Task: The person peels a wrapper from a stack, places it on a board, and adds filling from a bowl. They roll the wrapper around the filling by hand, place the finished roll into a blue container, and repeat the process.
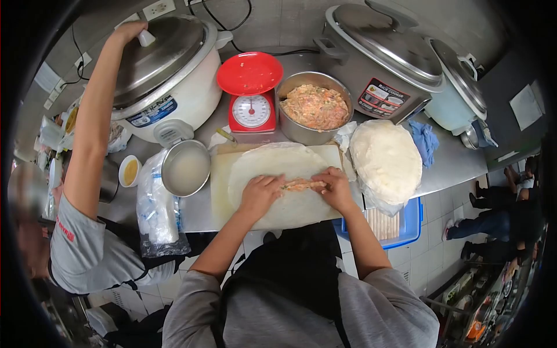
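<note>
A thin strip of pinkish minced filling (303,184) lies across a round, pale wrapper sheet (272,162), which rests on a cutting board (219,191). My left hand (262,194) is at the strip's left end, with fingers curled in and pressed to it. At the right end, my right hand (333,188) pinches the filling between thumb and fingers. Behind the board stands a metal pot (313,134) heaped with the same orange-pink mixture. To the right sits a tall stack of pale wrappers (386,159) on clear plastic.
A red scale (252,116) and large rice cookers (180,107) line the back. A pot of whitish liquid (185,168) and a plastic bag (156,209) are at left. A co-worker's hand (129,30) touches a cooker lid. Below the counter, a blue bin (412,223) holds pale rolls.
</note>
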Motion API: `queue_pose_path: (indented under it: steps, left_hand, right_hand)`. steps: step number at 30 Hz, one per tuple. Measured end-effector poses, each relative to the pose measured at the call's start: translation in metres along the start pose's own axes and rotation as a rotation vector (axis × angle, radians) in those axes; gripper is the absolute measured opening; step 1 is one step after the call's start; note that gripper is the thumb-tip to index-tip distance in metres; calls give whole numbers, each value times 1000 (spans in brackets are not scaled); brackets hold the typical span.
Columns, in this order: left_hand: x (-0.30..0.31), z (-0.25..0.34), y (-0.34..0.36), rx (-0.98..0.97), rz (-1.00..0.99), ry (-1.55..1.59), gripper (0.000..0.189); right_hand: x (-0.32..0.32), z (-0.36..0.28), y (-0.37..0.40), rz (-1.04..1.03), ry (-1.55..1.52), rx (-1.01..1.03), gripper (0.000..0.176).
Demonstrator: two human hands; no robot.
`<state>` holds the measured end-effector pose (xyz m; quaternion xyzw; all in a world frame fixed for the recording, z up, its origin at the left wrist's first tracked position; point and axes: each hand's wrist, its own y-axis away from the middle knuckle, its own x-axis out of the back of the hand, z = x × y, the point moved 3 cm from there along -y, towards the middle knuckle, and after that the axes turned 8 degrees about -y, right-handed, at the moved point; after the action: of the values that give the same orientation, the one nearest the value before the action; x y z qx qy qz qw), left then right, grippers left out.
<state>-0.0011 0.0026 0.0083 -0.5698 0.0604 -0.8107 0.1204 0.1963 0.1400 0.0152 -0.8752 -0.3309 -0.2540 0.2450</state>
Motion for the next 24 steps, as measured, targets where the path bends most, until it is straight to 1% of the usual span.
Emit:
queue_pose_path:
  steps: [2, 3, 5, 6, 9, 11, 14, 15, 17, 18, 20, 22, 24]
  left_hand:
    - [15, -3, 6, 39, 109, 85, 41]
    - [13, -11, 8, 14, 78, 100, 41]
    - [6, -30, 14, -37, 14, 134, 41]
    - [12, -29, 14, -17, 27, 169, 41]
    - [28, -32, 17, 36, 38, 261, 43]
    - [33, -43, 25, 70, 8, 312, 45]
    - [27, -57, 33, 53, -37, 256, 49]
    - [32, -55, 34, 74, -23, 274, 47]
    - [45, -46, 35, 114, 3, 313, 42]
    - [47, -45, 35, 97, 79, 299, 40]
    - [48, -42, 37, 56, 223, 268, 36]
    - [32, -46, 38, 114, 206, 335, 35]
    - [27, -50, 37, 153, 195, 348, 34]
  right_hand:
    - [4, -2, 0, 51, -1, 52, 32]
    - [5, -3, 1, 76, -1, 75, 31]
    - [3, 4, 4, 41, -49, -20, 32]
    - [3, 3, 3, 25, -70, -63, 32]
    - [12, -9, 0, 52, -50, 40, 32]
    - [11, -1, 2, 37, 2, 56, 35]
    - [8, 13, 4, -12, 24, 40, 40]
    - [7, 15, 3, -29, 23, 28, 42]
    - [14, -20, -6, -41, 109, 75, 42]
    - [12, -38, -9, -45, 150, 94, 43]
    - [-17, -64, -20, -84, 124, 267, 36]
    - [-56, -90, -25, -118, 44, 357, 28]
    - [-86, -92, -33, -152, 82, 398, 24]
